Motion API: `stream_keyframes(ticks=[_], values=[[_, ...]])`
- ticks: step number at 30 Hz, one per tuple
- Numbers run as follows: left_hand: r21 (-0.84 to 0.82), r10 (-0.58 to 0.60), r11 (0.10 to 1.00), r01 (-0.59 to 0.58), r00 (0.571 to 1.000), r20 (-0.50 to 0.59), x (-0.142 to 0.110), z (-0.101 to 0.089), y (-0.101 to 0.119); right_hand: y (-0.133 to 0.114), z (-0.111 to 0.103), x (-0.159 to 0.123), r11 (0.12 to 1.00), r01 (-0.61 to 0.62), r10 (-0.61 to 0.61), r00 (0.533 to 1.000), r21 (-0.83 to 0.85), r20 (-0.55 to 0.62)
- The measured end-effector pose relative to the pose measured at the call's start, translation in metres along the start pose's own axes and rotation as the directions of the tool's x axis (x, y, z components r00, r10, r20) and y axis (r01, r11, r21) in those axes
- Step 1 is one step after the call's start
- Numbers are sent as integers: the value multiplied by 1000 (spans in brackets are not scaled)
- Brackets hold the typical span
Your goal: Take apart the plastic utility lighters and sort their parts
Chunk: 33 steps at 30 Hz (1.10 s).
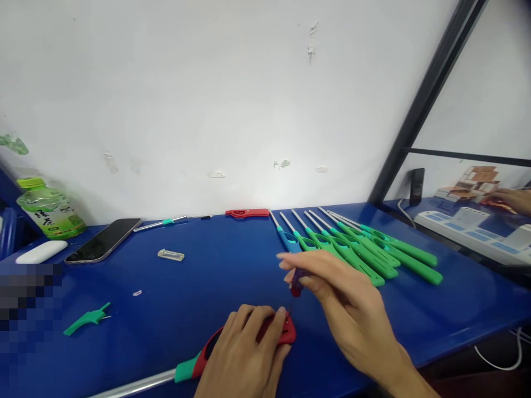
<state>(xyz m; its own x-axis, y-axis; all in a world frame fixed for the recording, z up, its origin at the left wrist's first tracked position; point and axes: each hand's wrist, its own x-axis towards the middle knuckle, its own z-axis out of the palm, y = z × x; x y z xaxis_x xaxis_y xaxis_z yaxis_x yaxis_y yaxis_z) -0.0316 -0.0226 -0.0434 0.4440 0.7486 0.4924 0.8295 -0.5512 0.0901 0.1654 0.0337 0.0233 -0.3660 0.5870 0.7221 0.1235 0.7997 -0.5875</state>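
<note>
My left hand [249, 354] is closed over a red long-nosed gas lighter [199, 364], pressing it on the blue table. The lighter's green collar [186, 369] and metal barrel [136, 384] stick out to the left. In my right hand [352, 309] is a small screwdriver [296, 287] with a dark purple and red handle, pinched between thumb and fingers. Its thin shaft points down at the lighter's red butt end, beside my left fingertips. Whether the tip touches the lighter, I cannot tell. A green trigger piece [89, 319] lies at the left.
Several green lighters [352, 243] and a blue one [289, 241] fan out at the right. Along the wall are a red casing half [248, 213] and a metal barrel [161, 224]. A clear fuel tank [171, 255], phone [103, 240], white case [41, 252] and bottle [52, 210] sit left.
</note>
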Motion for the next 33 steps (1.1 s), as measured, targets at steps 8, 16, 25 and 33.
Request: stream_keyframes(ticks=[8, 16, 25, 33], values=[[-21, -21, 1000, 21, 1000, 0, -1, 2, 1, -2, 11, 3, 998, 20, -24, 996, -56, -85], [-40, -24, 999, 24, 1000, 10, -1, -4, 3, -6, 3, 3, 993, -52, 50, 999, 105, 19], [-45, -26, 999, 26, 1000, 18, 0, -6, 6, -8, 3, 2, 999, -24, 25, 1000, 38, -8], [-49, -18, 999, 18, 1000, 14, 2, -9, 8, -5, 3, 2, 998, -36, 37, 999, 42, -38]])
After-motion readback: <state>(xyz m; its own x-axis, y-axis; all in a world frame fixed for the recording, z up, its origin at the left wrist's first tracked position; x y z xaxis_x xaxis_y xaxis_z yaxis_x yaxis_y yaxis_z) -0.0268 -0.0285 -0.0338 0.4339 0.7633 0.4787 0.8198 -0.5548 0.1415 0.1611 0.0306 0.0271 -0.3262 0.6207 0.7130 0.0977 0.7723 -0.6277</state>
